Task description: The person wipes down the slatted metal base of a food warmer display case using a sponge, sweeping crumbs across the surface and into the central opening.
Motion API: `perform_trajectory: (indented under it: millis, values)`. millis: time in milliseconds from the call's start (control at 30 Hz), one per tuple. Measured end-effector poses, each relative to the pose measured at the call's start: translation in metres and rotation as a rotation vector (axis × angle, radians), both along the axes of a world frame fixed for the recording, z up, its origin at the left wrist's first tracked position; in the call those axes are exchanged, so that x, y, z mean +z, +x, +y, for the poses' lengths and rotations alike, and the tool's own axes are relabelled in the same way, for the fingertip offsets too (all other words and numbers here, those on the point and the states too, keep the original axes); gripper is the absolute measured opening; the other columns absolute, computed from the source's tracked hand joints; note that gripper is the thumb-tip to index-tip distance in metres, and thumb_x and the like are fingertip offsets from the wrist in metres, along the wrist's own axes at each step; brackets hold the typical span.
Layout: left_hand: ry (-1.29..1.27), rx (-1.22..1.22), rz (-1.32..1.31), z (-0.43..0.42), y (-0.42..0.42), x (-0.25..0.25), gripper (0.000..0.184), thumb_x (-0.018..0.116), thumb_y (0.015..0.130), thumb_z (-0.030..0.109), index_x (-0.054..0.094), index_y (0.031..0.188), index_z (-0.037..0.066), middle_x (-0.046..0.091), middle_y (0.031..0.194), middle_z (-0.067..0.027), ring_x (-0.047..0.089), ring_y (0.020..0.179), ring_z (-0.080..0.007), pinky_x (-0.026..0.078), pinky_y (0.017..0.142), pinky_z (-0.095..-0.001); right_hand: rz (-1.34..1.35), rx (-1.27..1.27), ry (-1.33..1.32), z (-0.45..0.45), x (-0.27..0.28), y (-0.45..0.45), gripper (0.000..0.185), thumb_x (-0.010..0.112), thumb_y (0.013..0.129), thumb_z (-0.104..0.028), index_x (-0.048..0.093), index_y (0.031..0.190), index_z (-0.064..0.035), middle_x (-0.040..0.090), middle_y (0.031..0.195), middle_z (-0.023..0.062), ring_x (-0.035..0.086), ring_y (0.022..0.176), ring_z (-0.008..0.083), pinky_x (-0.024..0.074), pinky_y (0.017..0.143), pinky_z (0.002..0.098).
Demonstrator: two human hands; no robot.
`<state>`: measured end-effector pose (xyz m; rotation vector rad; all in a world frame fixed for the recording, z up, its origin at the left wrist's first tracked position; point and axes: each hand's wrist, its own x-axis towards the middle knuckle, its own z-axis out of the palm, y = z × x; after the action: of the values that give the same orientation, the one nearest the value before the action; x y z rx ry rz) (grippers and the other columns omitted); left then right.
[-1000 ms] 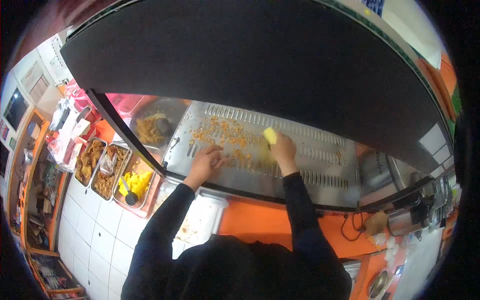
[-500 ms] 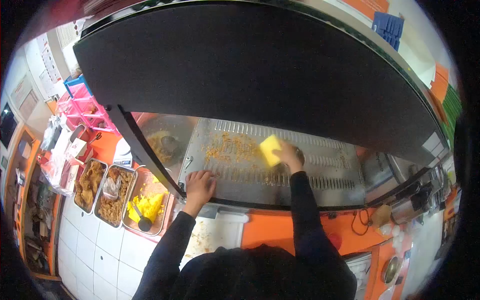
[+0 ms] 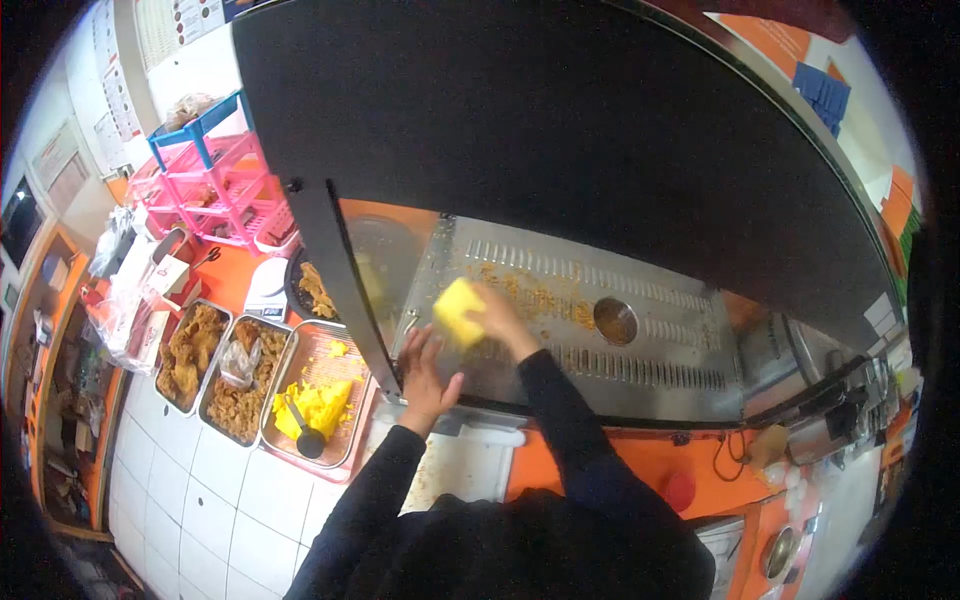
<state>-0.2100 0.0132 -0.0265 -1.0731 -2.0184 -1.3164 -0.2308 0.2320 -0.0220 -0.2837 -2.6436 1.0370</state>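
Note:
My right hand (image 3: 500,318) grips a yellow sponge (image 3: 460,312) over the left part of a slotted metal plate (image 3: 660,385). Orange-brown crumbs (image 3: 535,295) lie scattered across the plate, and to their right is a round dark opening (image 3: 615,321). At the plate's front left corner, beside the black frame post, my left hand (image 3: 428,385) has its fingers spread and holds nothing. The sponge is just right of its fingertips.
A large black panel (image 3: 560,150) hangs over the plate. Trays of fried food (image 3: 190,355) and yellow food (image 3: 325,405) with a black scoop stand at left. Behind them is a pink rack (image 3: 215,185). A white tray (image 3: 485,460) sits below the plate's front edge.
My right hand has moved the sponge left across the plate, uncovering the round opening. My left hand's fingers are more spread. The view has shifted, showing more of the rack at left.

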Motion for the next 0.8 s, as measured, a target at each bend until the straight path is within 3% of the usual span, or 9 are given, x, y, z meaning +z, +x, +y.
perform_trajectory:
  millis: [133,200,333,433,533,600,667,767,800]
  values:
    - [-0.037,-0.016,-0.001,-0.001,0.002,0.001,0.067,0.061,0.075,0.041,0.041,0.131,0.01,0.038,0.141,-0.0134,0.03,0.133,-0.0374,0.023,0.107,-0.0488,0.061,-0.36,-0.135,0.069,0.015,0.037,0.058,0.073,0.075,-0.015,0.05,0.126,-0.0005,0.064,0.112,0.0161,0.062,0.101,0.0263,0.0479,0.088,0.0372]
    - [-0.016,-0.009,0.018,-0.002,0.002,0.001,0.068,0.06,0.076,0.045,0.041,0.132,0.01,0.038,0.142,-0.0134,0.029,0.133,-0.0369,0.023,0.106,-0.0484,0.048,-0.259,-0.172,0.1,-0.011,0.021,0.059,0.072,0.074,-0.016,0.047,0.126,-0.0005,0.063,0.107,0.0176,0.06,0.104,0.0335,0.0457,0.091,0.0421]
    - [0.042,-0.024,0.019,-0.004,0.004,-0.006,0.072,0.055,0.08,0.054,0.038,0.136,0.012,0.035,0.143,-0.0164,0.029,0.133,-0.04,0.023,0.107,-0.0505,0.28,0.134,0.153,-0.028,0.031,-0.008,0.059,0.073,0.074,-0.018,0.042,0.122,-0.003,0.061,0.112,0.0186,0.059,0.105,0.0351,0.0452,0.089,0.043]
    - [0.039,-0.044,-0.025,-0.003,0.004,-0.002,0.073,0.049,0.083,0.059,0.033,0.139,0.014,0.034,0.143,-0.0202,0.029,0.131,-0.0436,0.022,0.108,-0.0528,-0.184,0.247,0.071,-0.063,0.032,-0.043,0.05,0.075,0.071,-0.018,0.047,0.111,-0.0116,0.062,0.102,0.0146,0.061,0.096,0.0324,0.0461,0.081,0.0415]
    - [0.019,-0.048,-0.016,-0.002,0.002,-0.004,0.075,0.052,0.083,0.057,0.031,0.14,0.014,0.034,0.143,-0.0209,0.03,0.131,-0.0442,0.023,0.107,-0.0524,-0.286,0.331,0.073,-0.017,0.023,-0.084,0.055,0.08,0.066,-0.025,0.052,0.11,-0.0069,0.063,0.105,0.0161,0.059,0.102,0.0342,0.0465,0.085,0.0411]
    - [0.027,-0.095,-0.036,-0.002,0.001,-0.006,0.075,0.058,0.079,0.05,0.033,0.139,0.012,0.033,0.144,-0.0184,0.029,0.132,-0.0423,0.024,0.107,-0.0513,-0.186,0.28,0.179,0.017,0.007,-0.111,0.051,0.079,0.066,-0.023,0.054,0.107,-0.0047,0.064,0.1,0.0158,0.061,0.094,0.0364,0.0476,0.082,0.042]
    - [-0.002,-0.103,-0.024,-0.006,0.002,0.003,0.077,0.065,0.076,0.044,0.035,0.138,0.01,0.031,0.145,-0.0165,0.024,0.135,-0.0403,0.023,0.109,-0.0505,-0.29,-0.037,0.229,0.029,0.028,-0.112,0.05,0.078,0.067,-0.024,0.055,0.107,-0.0027,0.064,0.108,0.0167,0.06,0.102,0.0341,0.0467,0.085,0.041]
    - [-0.025,-0.089,-0.024,-0.01,0.004,0.007,0.076,0.067,0.075,0.041,0.035,0.138,0.012,0.032,0.145,-0.0154,0.027,0.135,-0.0398,0.025,0.109,-0.0491,-0.078,-0.19,0.023,0.001,0.083,-0.082,0.048,0.072,0.074,-0.029,0.057,0.11,-0.0003,0.061,0.114,0.0209,0.056,0.111,0.035,0.0444,0.091,0.0396]
    - [-0.03,-0.087,-0.019,-0.008,0.004,0.006,0.075,0.067,0.075,0.041,0.035,0.138,0.013,0.032,0.145,-0.0151,0.027,0.135,-0.0398,0.025,0.109,-0.049,-0.025,-0.141,0.053,0.004,0.056,-0.097,0.049,0.066,0.075,-0.024,0.053,0.116,-0.0013,0.06,0.115,0.023,0.056,0.109,0.038,0.0448,0.09,0.0418]
